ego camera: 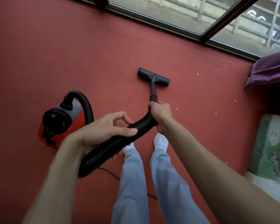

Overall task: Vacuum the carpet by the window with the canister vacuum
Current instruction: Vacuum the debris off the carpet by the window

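**Q:** Head view. Confirm position of canister vacuum [61,125].

**A:** Standing on the red carpet [71,54], well short of the window [168,12]. Parked off to one side, presumably to stay out of the sweep path.

**Q:** Route of hose [110,147]?

**A:** Out of the canister top, arched over and down just right of the canister, then looped up through both hands. Slack probably lifted to avoid dragging on the carpet or tugging the canister.

**Q:** Floor head [153,77]?

**A:** Flat on the carpet at the end of the wand [153,91], beyond and right of the canister, between it and the window.

**Q:** State of left hand [103,128]?

**A:** Just right of the canister, partly closed. Thumb laid along the top of the hose, fingers curled beneath, forefinger bent and raised. A loose cradle, judged a guide rather than a clamp.

**Q:** Right hand [160,113]?

**A:** Farther right of the canister, closed in a full fist around the hose end where joined to the wand. Firm grip, judged necessary for pushing and steering.

**Q:** Remaining work?

**A:** Pale scraps [176,108] scattered well right of the canister, not yet reached. Cord [110,172] trailing on the near side of the canister; keep feet clear.
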`<state>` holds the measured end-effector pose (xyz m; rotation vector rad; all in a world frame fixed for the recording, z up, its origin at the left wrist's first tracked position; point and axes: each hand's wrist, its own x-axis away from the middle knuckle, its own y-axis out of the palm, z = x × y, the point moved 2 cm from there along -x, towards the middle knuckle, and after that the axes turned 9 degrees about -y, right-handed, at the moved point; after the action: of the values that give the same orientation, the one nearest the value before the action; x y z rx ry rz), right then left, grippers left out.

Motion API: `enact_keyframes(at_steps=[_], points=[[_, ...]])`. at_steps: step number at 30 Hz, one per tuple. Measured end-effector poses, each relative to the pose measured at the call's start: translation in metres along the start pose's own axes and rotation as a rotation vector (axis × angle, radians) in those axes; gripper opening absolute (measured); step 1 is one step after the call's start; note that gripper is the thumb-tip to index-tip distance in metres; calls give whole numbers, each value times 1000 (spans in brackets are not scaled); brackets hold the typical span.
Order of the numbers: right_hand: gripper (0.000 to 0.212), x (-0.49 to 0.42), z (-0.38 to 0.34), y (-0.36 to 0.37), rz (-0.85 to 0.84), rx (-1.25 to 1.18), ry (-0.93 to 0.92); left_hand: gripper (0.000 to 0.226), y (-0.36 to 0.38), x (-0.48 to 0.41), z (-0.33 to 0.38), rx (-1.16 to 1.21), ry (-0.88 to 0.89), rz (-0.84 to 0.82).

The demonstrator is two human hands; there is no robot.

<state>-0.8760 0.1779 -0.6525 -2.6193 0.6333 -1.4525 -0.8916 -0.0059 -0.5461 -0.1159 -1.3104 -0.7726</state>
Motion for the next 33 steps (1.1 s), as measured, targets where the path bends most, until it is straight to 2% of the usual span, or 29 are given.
enact_keyframes(at_steps=[2, 6, 8, 13, 18, 22, 24, 27, 29, 33], points=[[7, -20, -1, 7, 16, 24, -14, 38, 4, -14, -2, 34, 22, 88], [31, -65, -3, 2, 21, 101, -63, 34, 25, -55, -6, 86, 114, 274], [32, -75, -7, -11, 36, 126, -79, 30, 38, -70, -9, 109, 150, 291], [9, -44, -15, -39, 120, 78, -151, 28, 45, -64, -6, 82, 174, 152], [15, 36, 19, -60, 47, 58, -53, 34, 26, -30, -27, -39, 34, -167], [24, 62, 66, -49, 56, 23, 31, 35, 16, -22, -50, -130, -96, -265], [22, 55, 77, -39, 56, 26, 34, 34, 14, -23, -56, -144, -110, -208], [15, 27, 78, -28, 66, -68, 41, 24, 23, -32, -57, -217, -33, 31], [14, 6, 70, -29, 121, -40, -11, 25, 38, -43, -55, -186, 37, 163], [5, -14, 45, -48, 184, -23, -49, 26, 69, -48, -47, -88, 133, 264]])
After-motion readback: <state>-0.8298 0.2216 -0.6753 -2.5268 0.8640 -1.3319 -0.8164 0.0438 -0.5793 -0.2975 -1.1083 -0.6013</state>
